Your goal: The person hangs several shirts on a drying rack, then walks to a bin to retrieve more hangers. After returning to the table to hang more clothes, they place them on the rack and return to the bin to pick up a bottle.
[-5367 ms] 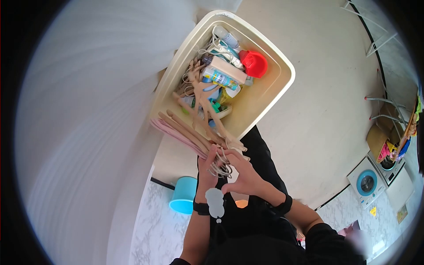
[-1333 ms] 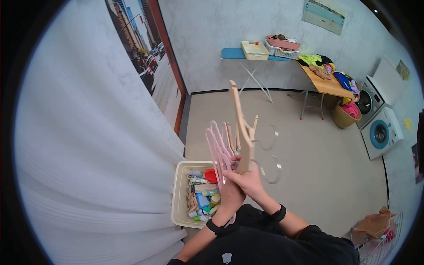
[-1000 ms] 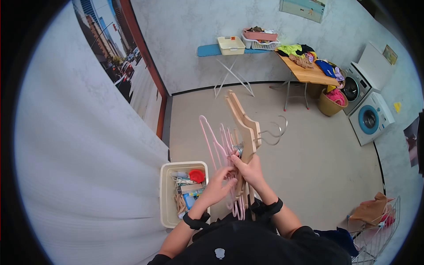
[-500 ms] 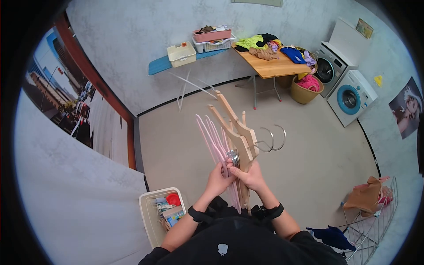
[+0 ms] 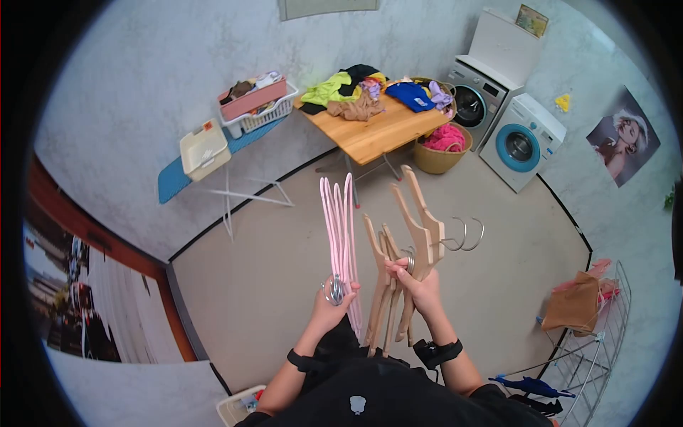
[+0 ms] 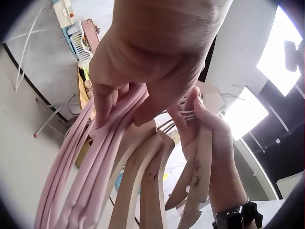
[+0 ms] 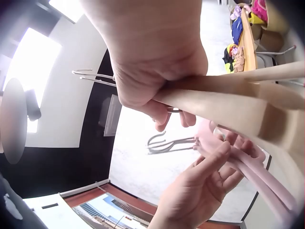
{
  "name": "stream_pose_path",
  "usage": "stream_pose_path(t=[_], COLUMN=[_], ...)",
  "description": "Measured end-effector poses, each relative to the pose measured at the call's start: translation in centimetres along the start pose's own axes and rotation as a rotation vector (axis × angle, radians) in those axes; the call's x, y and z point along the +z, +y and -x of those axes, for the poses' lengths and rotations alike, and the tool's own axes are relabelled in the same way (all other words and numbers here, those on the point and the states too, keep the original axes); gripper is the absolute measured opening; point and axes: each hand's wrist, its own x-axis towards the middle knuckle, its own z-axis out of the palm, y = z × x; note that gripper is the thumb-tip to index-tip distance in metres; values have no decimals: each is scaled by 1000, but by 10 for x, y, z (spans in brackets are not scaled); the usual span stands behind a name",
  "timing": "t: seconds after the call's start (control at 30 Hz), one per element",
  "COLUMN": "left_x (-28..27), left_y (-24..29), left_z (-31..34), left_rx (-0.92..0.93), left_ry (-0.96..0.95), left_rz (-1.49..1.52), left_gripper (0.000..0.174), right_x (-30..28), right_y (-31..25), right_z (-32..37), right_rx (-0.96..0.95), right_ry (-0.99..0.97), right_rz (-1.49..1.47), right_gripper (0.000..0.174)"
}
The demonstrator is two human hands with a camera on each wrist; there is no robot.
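My left hand (image 5: 329, 309) grips a bundle of pink hangers (image 5: 340, 235), their metal hooks gathered over the back of the fingers in the head view. In the left wrist view the pink hangers (image 6: 90, 167) run down from the curled fingers. A little to the right, my right hand (image 5: 421, 288) holds several wooden hangers (image 5: 425, 238). Two of their hooks stick out to the right, and other hooks are bunched at the fingers. From the right wrist, the wooden hangers (image 7: 214, 107) pass under the palm, and the left hand (image 7: 193, 193) shows below with the pink ones.
A cream bin (image 5: 231, 409) stands at the lower left, mostly out of view. Ahead are an ironing board (image 5: 174, 181) with baskets, a wooden table (image 5: 370, 139) with clothes, and a wicker basket (image 5: 441, 158). Washing machines (image 5: 519, 142) stand beyond; a drying rack (image 5: 597, 363) is at right.
Earlier, the hands held pink and wooden hangers together over the bin. Now the pink ones are apart in the left hand, the wooden ones in the right. The view has turned right.
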Motion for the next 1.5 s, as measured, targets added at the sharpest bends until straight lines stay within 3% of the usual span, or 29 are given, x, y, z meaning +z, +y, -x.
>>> stream_pose_path(t=[0.07,0.17,0.27,0.43,0.57,0.73,0.87,0.93,1.07,1.13,1.17,1.23,1.27,1.33,1.5], left_x=[-6,-13,-9,4,23,36,52,56,75,87,93,96,93,97,139], left_y=[26,53,48,16,8,5,-4,-17,-28,-31,-36,-64,-74,-81,-86], left_z=[-43,-116,-180,-288,-379,-507,-599,-631,-687,-714,-729,-758,-769,-804,-871], left_rx=[9,40,-2,-149,-113,-175,-201,-202,-118,-413,-423,-193,-212,-462,-495], left_ry=[-47,-154,-245,-374,-327,-371,-402,-436,-427,-354,-361,-267,-286,-330,-338], left_rz=[-85,-306,-176,-104,-46,-382,-404,-201,-315,-50,-48,-234,-241,-176,-235], left_gripper=[26,24,19,30,34,40,39,37,38,41,41,39,39,39,39], right_x=[-13,-40,-61,-98,-147,-213,-276,-298,-310,-313,-318,-329,-332,-339,-353], right_y=[-10,-12,-5,7,18,27,16,7,-9,-6,-4,2,2,2,-3], right_z=[-33,-75,-97,-137,-189,-276,-355,-390,-451,-475,-484,-499,-506,-520,-550], right_rx=[49,39,22,51,102,14,-65,-96,-35,-26,-20,16,27,23,124], right_ry=[153,279,431,706,835,874,883,817,860,858,856,864,884,924,983], right_rz=[-155,-145,-123,-48,-33,-125,-132,-78,44,56,64,54,18,-11,-7], right_gripper=[15,16,17,18,21,20,18,18,18,18,18,18,17,16,18])
